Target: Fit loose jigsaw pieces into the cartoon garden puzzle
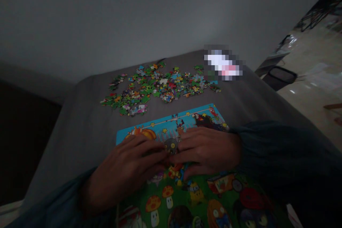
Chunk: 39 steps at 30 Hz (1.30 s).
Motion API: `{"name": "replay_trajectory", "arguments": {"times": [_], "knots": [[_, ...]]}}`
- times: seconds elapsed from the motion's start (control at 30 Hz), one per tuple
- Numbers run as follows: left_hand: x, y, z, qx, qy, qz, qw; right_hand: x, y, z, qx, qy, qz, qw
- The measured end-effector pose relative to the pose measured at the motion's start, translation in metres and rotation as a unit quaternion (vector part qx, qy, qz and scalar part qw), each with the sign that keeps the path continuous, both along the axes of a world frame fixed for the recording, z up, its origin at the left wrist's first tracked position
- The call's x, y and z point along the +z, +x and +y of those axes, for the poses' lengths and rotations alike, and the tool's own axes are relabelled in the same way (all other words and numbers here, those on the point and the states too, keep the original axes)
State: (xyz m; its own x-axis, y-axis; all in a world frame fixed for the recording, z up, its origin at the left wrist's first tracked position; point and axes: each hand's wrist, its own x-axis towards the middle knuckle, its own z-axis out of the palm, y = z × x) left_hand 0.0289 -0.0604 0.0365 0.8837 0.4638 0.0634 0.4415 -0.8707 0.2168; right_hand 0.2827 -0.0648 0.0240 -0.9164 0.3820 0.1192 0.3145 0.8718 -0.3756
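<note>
My left hand [128, 171] and my right hand [208, 151] lie side by side on a colourful cartoon jigsaw board [187, 188] on a grey cloth-covered table [80, 124]. Their fingertips meet over a small dark puzzle piece [171, 146] near the board's middle. The fingers of both hands are stretched and pressed flat against the board around that piece. Dark teal sleeves cover both wrists. Beyond the board, a loose heap of several puzzle pieces [157, 87] is spread across the far part of the table.
A blurred white and pink object [223, 63] sits at the table's far right corner. A plain grey wall rises behind. At the right, a shiny floor holds a dark basket [280, 76] and other furniture. The room is dim.
</note>
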Motion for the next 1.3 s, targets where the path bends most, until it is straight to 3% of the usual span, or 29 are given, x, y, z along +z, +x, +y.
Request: {"name": "replay_trajectory", "arguments": {"times": [0.3,0.7,0.93,1.3], "knots": [[0.003,-0.001,0.002,-0.023,-0.065,0.003,0.998,-0.001,0.005,0.007,-0.036,-0.015,-0.003,0.999],[0.002,0.010,-0.003,0.004,-0.063,-0.028,0.998,-0.005,0.001,0.004,-0.043,0.002,-0.011,0.999],[-0.002,0.008,-0.002,-0.018,-0.076,0.000,0.997,-0.005,0.001,0.004,-0.057,0.032,-0.007,0.998],[0.010,0.012,-0.010,-0.027,-0.043,0.061,0.997,-0.004,0.003,0.008,-0.107,-0.101,0.019,0.989]]}}
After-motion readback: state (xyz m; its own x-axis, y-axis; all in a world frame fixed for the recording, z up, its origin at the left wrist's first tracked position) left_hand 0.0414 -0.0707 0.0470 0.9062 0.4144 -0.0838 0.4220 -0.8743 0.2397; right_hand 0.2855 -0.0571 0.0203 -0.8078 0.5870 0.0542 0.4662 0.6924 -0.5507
